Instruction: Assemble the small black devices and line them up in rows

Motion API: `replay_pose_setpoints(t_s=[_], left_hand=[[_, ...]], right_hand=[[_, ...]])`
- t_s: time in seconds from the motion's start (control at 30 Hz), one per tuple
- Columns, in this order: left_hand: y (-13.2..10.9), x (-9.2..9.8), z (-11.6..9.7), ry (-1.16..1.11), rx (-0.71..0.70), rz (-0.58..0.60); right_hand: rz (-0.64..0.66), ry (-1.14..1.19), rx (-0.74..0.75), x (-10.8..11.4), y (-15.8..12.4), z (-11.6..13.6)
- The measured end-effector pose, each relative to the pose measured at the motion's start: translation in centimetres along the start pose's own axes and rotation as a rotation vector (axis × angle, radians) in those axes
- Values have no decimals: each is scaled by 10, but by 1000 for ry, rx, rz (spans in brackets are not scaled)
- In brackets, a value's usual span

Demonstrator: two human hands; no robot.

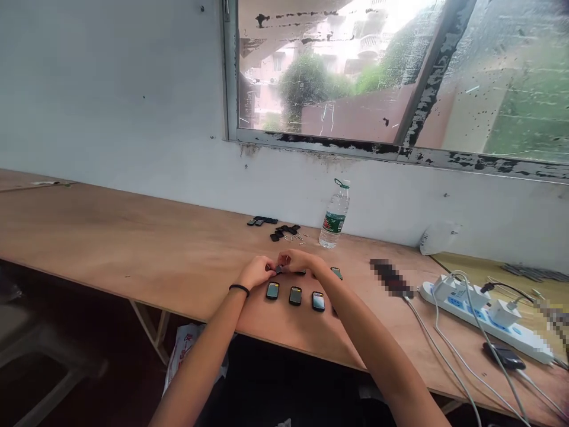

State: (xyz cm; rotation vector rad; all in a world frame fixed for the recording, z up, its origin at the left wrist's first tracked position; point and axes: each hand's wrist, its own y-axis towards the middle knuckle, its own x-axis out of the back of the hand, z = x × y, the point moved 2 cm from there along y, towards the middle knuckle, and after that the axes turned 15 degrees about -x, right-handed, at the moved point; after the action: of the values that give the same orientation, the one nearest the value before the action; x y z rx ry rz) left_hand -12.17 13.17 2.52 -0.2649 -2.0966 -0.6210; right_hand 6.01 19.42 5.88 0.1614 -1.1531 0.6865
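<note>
My left hand (258,271), with a black band at the wrist, is closed on the edge of a small dark handheld device (279,270) at the table. My right hand (293,260) meets it from the other side, its fingers pinched over the device. Whatever is between those fingers is too small to make out. Nearest to me lies a row of similar small black devices with screens, among them one on the left (272,290), one in the middle (295,296) and one on the right (317,301). Another device (336,273) lies behind my right forearm, which partly hides others.
Black pieces (284,231) and small pale bits (296,238) lie near the wall, beside more devices (255,222). A water bottle (334,216) stands behind. To the right are a blurred-out dark object (391,277), a white power strip (528,343) with chargers, cables, and a black device (504,356).
</note>
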Motion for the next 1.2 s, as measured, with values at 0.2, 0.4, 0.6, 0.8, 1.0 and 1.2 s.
replay_pose_setpoints(t_s=[0.2,0.4,0.6,0.8,1.0,1.2], left_hand=[[0,1,-4,3,-2,3],[1,0,-4,24,12,-1],[1,1,-5,38,3,5],[1,-1,-6,41,0,3],[0,-2,-12,61,-21,39],[1,-7,-12,102,-32,36]], right_hand=[[5,-41,10,3,8,-1],[15,-42,-18,2,10,1],[-15,-21,13,-1,12,0],[-105,-1,136,-3,11,2],[-229,73,327,-8,-16,-25],[-281,-1,22,-16,-23,-35]])
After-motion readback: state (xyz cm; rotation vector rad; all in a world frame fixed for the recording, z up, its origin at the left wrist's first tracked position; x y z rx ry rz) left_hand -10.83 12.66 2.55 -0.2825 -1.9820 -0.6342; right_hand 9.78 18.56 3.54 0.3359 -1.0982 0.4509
